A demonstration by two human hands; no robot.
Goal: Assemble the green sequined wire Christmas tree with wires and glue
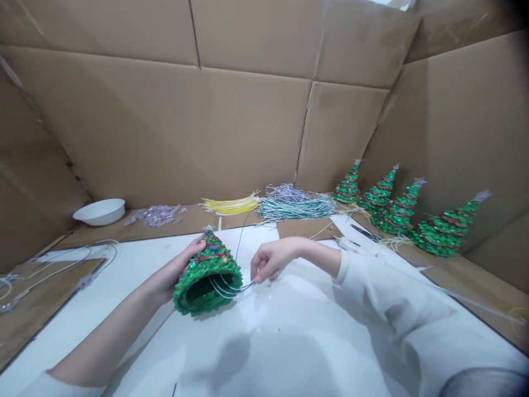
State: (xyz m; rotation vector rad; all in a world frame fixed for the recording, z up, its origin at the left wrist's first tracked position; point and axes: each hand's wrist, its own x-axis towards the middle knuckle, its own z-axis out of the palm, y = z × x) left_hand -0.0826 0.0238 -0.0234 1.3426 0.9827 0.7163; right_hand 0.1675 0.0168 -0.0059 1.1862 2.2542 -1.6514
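Note:
My left hand (182,264) is closed around the side of a small green Christmas tree ornament (212,255) with red garlands, coloured baubles and a clear star on top. The tree is tilted, so its hollow, open base faces me. Several thin pale wires (223,289) come out of that opening. Their ends are pinched between the thumb and fingers of my right hand (268,263), just right of the base. The far ends of the wires are hidden inside the tree.
A white bowl (101,212) and clear plastic pieces (157,215) lie at the back left. Yellow wires (230,205) and green wires (297,208) are bundled at the back. Several finished-looking trees (448,226) stand right, near tweezers (363,231). Cardboard walls (185,127) enclose the white work surface (297,336).

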